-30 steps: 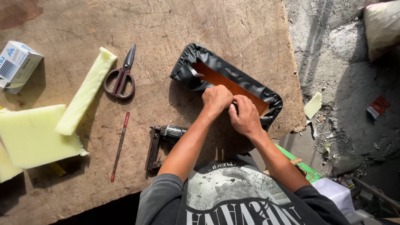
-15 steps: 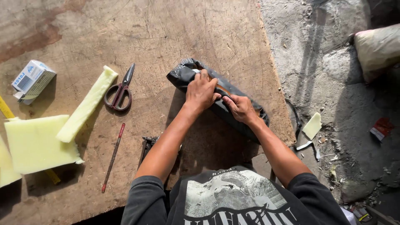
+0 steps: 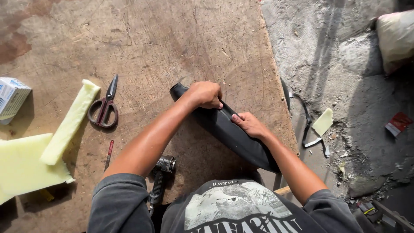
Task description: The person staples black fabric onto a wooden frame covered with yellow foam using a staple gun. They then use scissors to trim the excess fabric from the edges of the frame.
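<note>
Black vinyl-covered pad (image 3: 233,133) lies slantwise on my wooden worktop (image 3: 172,43); my left hand (image 3: 206,94) curls its fingers closed over its upper edge, my right hand (image 3: 249,125) presses it lower. Scissors (image 3: 105,108) and foam strip (image 3: 71,121) lie leftward.

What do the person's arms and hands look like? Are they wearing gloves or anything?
No gloves. The left hand and right hand are both bare, with no rings, watch or bracelet that I can see. The forearms are bare too. Short dark grey sleeves cover only the upper arms, part of a dark grey T-shirt with a pale printed picture on the chest.
</note>
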